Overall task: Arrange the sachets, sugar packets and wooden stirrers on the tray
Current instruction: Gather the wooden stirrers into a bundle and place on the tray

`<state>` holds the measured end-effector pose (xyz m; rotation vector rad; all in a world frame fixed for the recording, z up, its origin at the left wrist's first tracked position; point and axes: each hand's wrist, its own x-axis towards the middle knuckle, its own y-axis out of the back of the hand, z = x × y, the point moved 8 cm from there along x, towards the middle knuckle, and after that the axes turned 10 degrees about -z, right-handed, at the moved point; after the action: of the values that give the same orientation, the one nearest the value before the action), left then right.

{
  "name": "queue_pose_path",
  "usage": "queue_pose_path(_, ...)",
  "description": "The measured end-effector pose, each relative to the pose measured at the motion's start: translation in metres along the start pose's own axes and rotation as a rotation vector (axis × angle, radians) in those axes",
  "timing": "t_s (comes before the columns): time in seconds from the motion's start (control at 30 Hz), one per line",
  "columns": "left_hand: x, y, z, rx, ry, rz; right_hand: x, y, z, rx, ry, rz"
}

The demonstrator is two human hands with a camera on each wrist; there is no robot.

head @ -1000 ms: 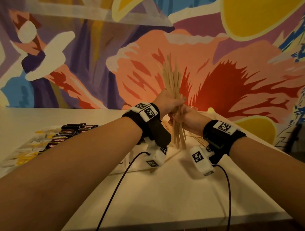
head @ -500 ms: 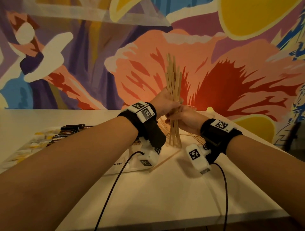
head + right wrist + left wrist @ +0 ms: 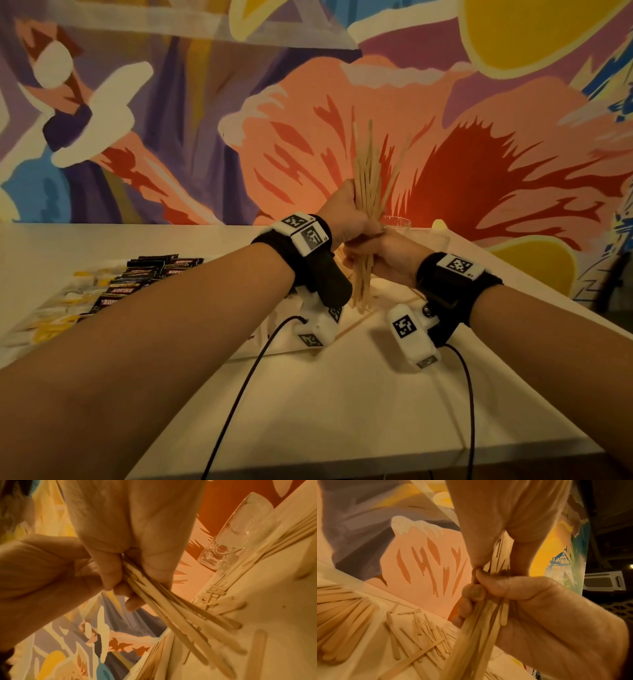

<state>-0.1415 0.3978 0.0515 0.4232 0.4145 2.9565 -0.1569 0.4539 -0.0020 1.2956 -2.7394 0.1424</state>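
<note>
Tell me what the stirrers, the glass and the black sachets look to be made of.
Stirrers: pale, matte, bare wood, going by the flat thin slats. Glass: clear glass or perhaps hard plastic; see-through with bright glints. Black sachets: likely glossy foil or plastic film, with a printed red label.

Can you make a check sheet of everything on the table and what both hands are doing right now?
Surface: pale table, bare near the front edge.
Job's things: bundle of wooden stirrers held upright, its lower ends close to the table; loose stirrers scattered on the surface; black sachets in rows at the left; yellow and white packets beside them.
Clutter: clear glass near the wall.
Grippers: left hand and right hand both grip the bundle.
Cables: black wires hang from both wrist cameras.
Surroundings: colourful painted mural behind the table.
</note>
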Motion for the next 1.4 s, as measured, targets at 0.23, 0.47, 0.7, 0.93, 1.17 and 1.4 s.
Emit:
queue_pose_path(0.23, 0.000, 0.000, -0.010, -0.090, -0.017, 0.009, 0.001, -0.008, 0.008, -0.140, -0.060, -0.074)
queue_pose_path(0.47, -0.002, -0.002, -0.021, 0.033, 0.021, -0.013, 0.009, -0.007, 0.013, -0.165, -0.113, -0.109)
queue_pose_path(0.7, -0.002, 0.011, 0.007, -0.025, -0.147, 0.102, 0.005, -0.009, 0.014, -0.153, -0.130, -0.090)
queue_pose_path(0.93, -0.003, 0.009, 0.009, 0.099, -0.159, 0.082, 0.006, -0.009, 0.014, -0.125, -0.136, -0.066)
queue_pose_path(1.17, 0.000, 0.007, -0.015, 0.110, -0.116, 0.088, 0.011, -0.010, 0.014, -0.179, -0.118, -0.096)
queue_pose_path(1.4, -0.007, -0.001, -0.014, 0.190, -0.143, 0.041, 0.013, -0.004, 0.018, -0.151, -0.134, -0.040)
